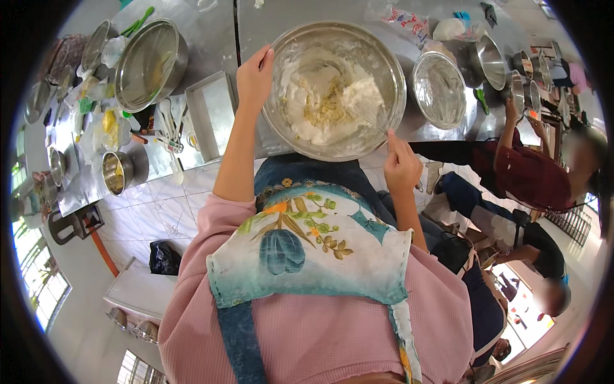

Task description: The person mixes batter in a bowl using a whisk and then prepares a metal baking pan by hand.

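In front of me a large metal mixing bowl stands at the table's near edge. It holds a white, creamy mixture with yellow crumbly clumps in the middle. My left hand grips the bowl's rim on the left side. At the lower right, my right hand is closed around the handle of a wire whisk. The whisk's wires lie in the bowl, with a thick white lump of the mixture clinging to them.
Left of the bowl are a rectangular metal pan, a large metal bowl, white utensils and a small metal bowl. A smeared metal bowl and a plastic bag are on the right. People, one in a maroon shirt, stand nearby.
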`<state>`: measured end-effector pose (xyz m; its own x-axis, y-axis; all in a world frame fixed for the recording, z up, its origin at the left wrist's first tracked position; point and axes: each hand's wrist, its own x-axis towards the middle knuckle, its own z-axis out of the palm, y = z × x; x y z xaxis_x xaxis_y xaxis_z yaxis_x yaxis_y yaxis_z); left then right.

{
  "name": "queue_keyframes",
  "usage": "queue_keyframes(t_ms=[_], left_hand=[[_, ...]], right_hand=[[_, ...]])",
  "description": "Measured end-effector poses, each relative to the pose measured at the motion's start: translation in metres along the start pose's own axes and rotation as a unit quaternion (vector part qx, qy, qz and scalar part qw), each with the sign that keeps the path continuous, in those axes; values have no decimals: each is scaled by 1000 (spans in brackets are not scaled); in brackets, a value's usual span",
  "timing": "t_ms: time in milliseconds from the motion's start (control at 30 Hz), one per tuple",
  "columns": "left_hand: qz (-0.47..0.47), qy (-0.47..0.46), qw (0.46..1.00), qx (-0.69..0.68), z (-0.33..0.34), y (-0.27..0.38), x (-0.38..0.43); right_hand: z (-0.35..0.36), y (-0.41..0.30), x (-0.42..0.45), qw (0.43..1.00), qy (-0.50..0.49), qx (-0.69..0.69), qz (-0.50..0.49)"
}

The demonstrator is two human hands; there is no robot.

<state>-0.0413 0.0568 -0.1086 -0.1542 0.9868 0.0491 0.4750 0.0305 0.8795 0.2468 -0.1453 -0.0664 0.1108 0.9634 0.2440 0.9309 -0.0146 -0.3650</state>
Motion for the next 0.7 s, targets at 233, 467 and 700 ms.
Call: queue_keyframes(t_ms=[233,467,700], left_hand=[[9,41,999,9,-13,-6,11],[3,64,998,7,-14,-17,8],[32,104,994,-6,-15,-22,8]], right_hand=[[5,-6,21,998,56,15,-30],[9,-12,37,996,-9,-61,-59],[11,-4,43,997,34,-10,-65]])
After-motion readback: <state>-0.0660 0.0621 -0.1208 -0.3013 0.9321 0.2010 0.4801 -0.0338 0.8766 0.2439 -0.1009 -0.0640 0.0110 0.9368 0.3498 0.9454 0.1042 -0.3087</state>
